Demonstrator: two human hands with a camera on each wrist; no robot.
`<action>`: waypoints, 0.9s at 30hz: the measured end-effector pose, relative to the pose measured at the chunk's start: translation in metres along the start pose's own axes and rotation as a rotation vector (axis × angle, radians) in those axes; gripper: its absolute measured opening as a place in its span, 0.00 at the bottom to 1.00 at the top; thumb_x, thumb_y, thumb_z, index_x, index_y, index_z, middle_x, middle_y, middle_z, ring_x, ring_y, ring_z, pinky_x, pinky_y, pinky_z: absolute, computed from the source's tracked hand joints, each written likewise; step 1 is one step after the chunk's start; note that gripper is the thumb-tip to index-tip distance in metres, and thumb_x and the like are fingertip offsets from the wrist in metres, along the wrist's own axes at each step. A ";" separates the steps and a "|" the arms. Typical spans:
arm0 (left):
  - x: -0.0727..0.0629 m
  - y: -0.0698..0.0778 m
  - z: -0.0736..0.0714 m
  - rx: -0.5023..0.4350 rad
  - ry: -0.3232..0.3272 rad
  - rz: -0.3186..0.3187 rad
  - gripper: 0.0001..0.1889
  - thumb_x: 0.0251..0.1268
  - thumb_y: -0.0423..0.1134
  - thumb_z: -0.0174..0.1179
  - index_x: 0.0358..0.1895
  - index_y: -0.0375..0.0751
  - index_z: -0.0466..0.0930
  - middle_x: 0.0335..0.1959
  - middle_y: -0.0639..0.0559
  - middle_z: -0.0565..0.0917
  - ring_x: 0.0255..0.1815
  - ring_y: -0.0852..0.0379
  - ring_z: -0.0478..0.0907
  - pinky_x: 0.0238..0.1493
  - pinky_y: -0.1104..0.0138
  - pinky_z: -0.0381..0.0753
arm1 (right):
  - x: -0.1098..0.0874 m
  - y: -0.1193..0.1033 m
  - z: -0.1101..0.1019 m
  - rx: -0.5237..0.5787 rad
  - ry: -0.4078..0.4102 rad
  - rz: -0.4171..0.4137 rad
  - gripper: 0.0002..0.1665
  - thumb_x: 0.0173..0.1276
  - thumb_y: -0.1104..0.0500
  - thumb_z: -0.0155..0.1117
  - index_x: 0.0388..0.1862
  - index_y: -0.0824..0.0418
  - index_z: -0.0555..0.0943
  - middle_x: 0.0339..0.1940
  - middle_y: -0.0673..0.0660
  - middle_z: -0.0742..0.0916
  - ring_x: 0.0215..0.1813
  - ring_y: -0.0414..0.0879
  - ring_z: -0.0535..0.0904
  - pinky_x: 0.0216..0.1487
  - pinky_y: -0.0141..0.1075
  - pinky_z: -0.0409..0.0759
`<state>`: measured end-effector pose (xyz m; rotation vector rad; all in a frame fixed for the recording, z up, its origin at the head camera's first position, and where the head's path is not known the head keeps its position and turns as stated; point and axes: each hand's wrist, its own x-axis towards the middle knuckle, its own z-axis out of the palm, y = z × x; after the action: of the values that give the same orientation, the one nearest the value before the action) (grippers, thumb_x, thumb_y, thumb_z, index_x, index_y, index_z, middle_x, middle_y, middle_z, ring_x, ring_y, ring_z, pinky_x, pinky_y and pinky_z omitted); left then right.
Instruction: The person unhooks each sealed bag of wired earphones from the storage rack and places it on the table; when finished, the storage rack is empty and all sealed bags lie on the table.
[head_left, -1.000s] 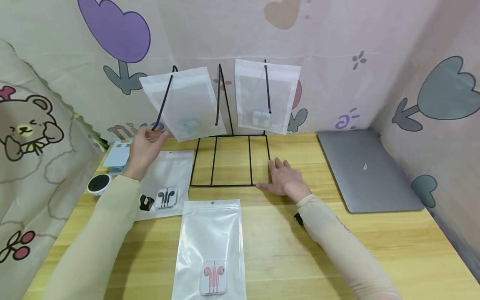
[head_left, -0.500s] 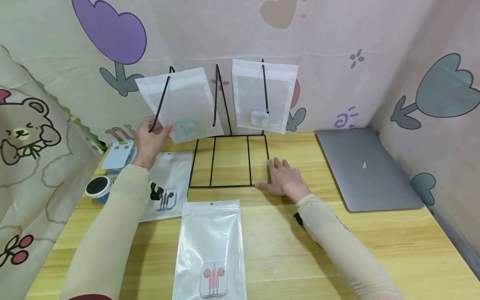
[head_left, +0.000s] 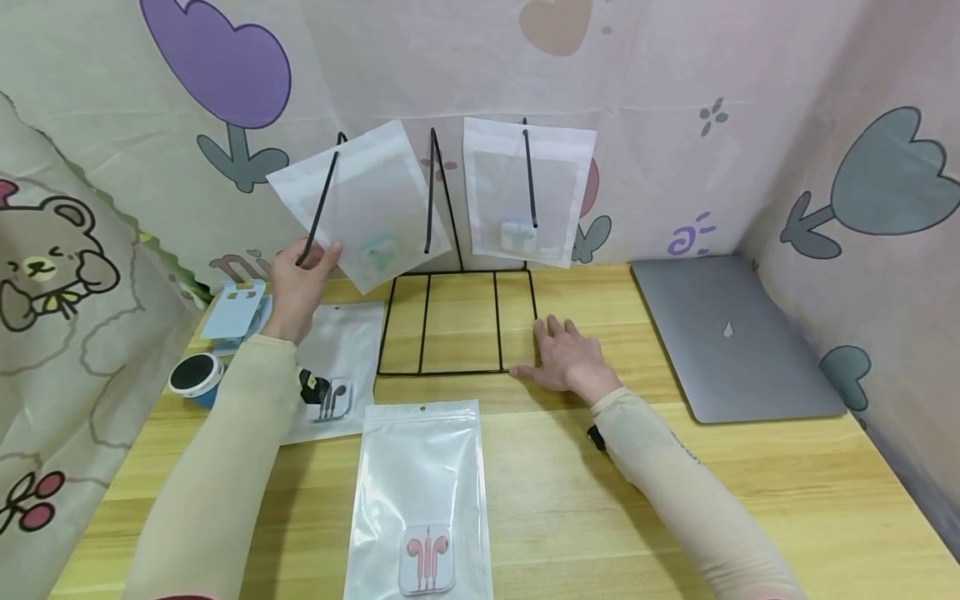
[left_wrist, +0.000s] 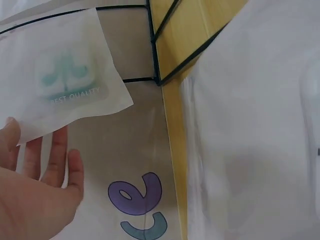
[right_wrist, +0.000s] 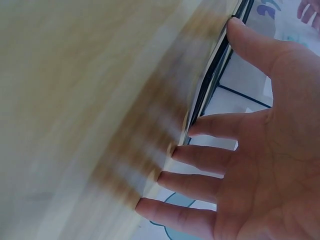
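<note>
In the head view my left hand is at the tip of the left hook of a black wire display rack. A white zip bag hangs tilted from that hook, with a mint-green earphone case faintly showing through. In the left wrist view my left fingers reach up to the bag's lower edge, only slightly bent. My right hand rests with spread fingers at the rack base's front right corner, thumb on the front wire. A second white bag hangs on the right hook; the middle hook carries no bag.
A bag with pink earphones lies in front. Another with dark earphones lies partly under my left arm. Light-blue stands and a round blue-and-white item are at left. A grey laptop lies closed at right.
My left hand has shifted from the hook's tip slightly right, closer to the bag. The left bag has swung to a steeper tilt. My right hand stays in place.
</note>
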<state>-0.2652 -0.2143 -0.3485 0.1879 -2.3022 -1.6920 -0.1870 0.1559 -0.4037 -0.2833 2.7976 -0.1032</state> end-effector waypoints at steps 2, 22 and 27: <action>-0.002 0.001 0.000 -0.017 0.002 0.003 0.24 0.63 0.57 0.64 0.38 0.35 0.77 0.43 0.54 0.77 0.46 0.57 0.75 0.45 0.67 0.75 | -0.001 0.000 0.001 -0.001 -0.001 -0.001 0.60 0.64 0.22 0.48 0.81 0.59 0.49 0.80 0.63 0.53 0.77 0.65 0.50 0.58 0.63 0.71; -0.059 0.009 -0.021 -0.276 -0.046 0.083 0.12 0.64 0.43 0.65 0.35 0.36 0.77 0.24 0.58 0.83 0.32 0.62 0.78 0.35 0.76 0.79 | 0.000 -0.001 0.002 -0.003 0.000 0.000 0.60 0.64 0.21 0.47 0.81 0.59 0.49 0.80 0.63 0.52 0.77 0.64 0.49 0.60 0.63 0.70; -0.084 0.010 -0.033 -0.315 -0.083 0.066 0.12 0.65 0.42 0.65 0.42 0.35 0.80 0.37 0.54 0.88 0.39 0.60 0.80 0.35 0.74 0.80 | 0.001 -0.001 0.001 0.005 -0.003 0.005 0.60 0.65 0.22 0.48 0.81 0.58 0.49 0.80 0.63 0.52 0.77 0.64 0.48 0.60 0.63 0.69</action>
<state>-0.1748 -0.2193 -0.3421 -0.0231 -2.0340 -2.0301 -0.1876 0.1549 -0.4053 -0.2752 2.7945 -0.1088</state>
